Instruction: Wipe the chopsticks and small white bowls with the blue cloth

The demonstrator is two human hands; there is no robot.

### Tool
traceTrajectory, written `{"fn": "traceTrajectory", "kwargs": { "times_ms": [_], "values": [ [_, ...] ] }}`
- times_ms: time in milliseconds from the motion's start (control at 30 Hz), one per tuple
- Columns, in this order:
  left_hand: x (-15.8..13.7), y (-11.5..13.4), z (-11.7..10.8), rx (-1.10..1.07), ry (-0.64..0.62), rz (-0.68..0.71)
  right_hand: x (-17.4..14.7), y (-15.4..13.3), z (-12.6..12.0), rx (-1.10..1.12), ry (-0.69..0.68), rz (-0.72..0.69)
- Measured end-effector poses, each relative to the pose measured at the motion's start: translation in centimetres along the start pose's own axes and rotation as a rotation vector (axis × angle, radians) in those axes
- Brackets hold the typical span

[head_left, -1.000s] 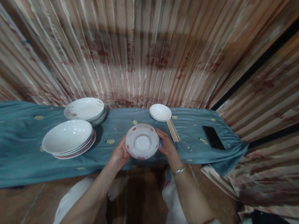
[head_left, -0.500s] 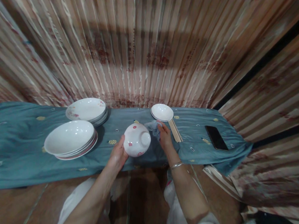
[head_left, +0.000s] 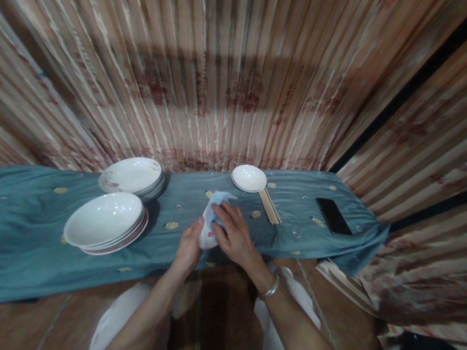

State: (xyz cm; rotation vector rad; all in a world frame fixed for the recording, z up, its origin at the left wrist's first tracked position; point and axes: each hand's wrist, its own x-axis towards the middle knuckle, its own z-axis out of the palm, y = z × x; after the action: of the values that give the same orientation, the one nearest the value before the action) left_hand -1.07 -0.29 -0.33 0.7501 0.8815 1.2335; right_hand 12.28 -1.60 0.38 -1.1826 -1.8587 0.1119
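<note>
Pale blue cloth (head_left: 219, 199), soft and crumpled, is now lying against the glossy white bowl (head_left: 207, 241) above the wrinkled teal tablecloth (head_left: 184, 186), no longer hanging clear of it as a moment ago, so bowl and cloth are being worked together. The left hand (head_left: 189, 246) is gripping the bowl's side and the right hand (head_left: 235, 234) is holding the cloth to it, though I cannot tell how its rim is tilting. Smooth, round dishes (head_left: 104, 219) are standing stacked well to the left.
</note>
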Motion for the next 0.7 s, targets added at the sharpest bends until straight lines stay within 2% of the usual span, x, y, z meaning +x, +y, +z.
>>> {"fn": "traceTrajectory", "kwargs": {
  "times_ms": [200,467,600,700],
  "values": [
    [-0.7,0.1,-0.1,0.072,-0.074,-0.017,-0.5,0.4,-0.6,-0.137,-0.009,-0.053],
    [-0.3,1.1,-0.4,0.003,-0.016,-0.037,-0.2,-0.2,0.5,-0.116,-0.128,-0.141],
    [-0.3,1.3,-1.2,-0.053,0.035,-0.032,0.1,-0.6,1.4,-0.116,-0.151,-0.131],
    [-0.1,1.3,-1.5,-0.040,0.012,-0.020,0.2,-0.5,2.0,-0.104,-0.147,-0.113]
  ]
}}
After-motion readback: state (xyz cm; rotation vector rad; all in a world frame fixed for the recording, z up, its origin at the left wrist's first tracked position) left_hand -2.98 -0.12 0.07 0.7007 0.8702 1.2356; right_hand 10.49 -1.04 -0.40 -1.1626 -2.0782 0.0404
